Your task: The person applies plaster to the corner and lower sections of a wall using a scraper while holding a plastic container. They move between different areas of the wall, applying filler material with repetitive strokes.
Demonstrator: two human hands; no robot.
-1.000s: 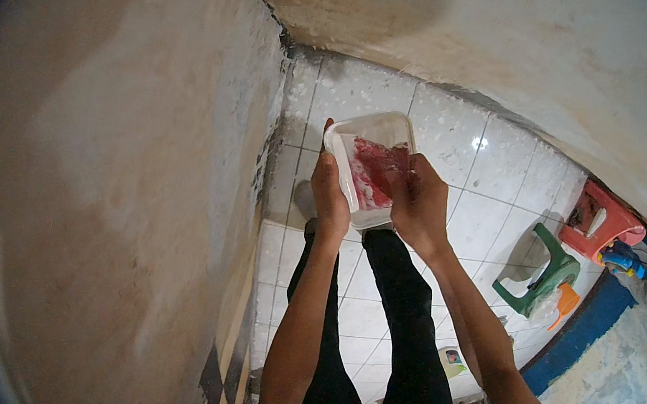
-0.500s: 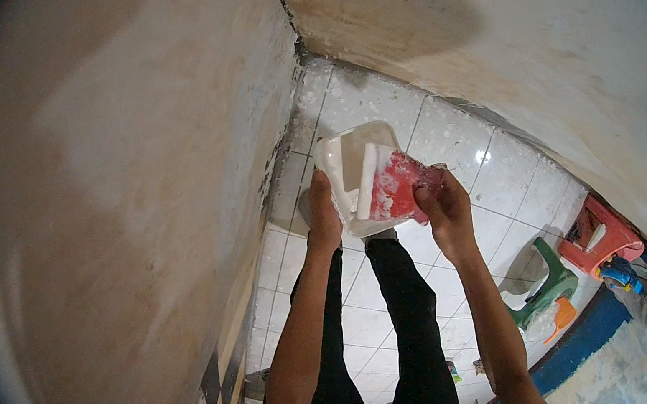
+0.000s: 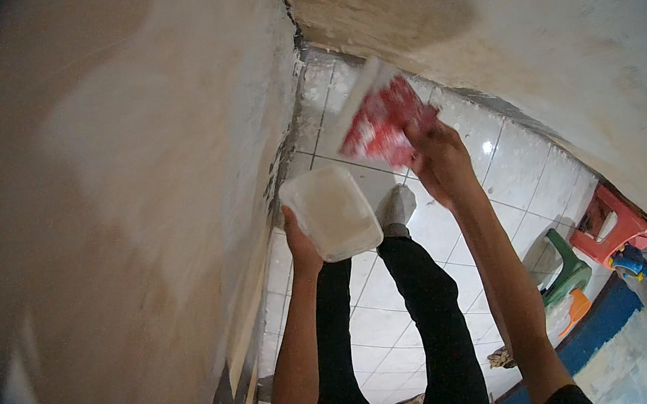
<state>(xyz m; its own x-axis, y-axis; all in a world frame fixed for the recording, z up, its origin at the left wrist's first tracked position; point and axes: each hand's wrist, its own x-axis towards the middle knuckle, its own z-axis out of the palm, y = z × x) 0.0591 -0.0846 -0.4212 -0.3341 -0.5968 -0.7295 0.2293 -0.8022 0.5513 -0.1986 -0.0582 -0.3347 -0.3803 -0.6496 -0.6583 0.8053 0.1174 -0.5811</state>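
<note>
My left hand (image 3: 301, 243) grips the left side of a whitish plastic tub (image 3: 371, 215), its fingers mostly hidden beneath. Pale, creamy paste (image 3: 332, 211) lies inside it. My right hand (image 3: 441, 154) holds a red putty scraper (image 3: 389, 122) smeared with white, blurred by motion. A white strip of paste runs along the scraper's far edge. The scraper is up and to the right of the tub, apart from it, and appears near the foot of the right-hand wall (image 3: 567, 28).
The left wall (image 3: 128, 199) meets the right one in a cracked corner. A brownish patch (image 3: 403, 7) marks the right wall. On the white tiled floor (image 3: 380, 320) stand a red stool (image 3: 620, 231), a green stool (image 3: 570, 277) and an orange object (image 3: 575, 311). My foot (image 3: 398, 205) shows below the scraper.
The scraper has left the tub and moved up toward the right-hand wall with my right hand. My left hand has brought the tub lower and slightly left.
</note>
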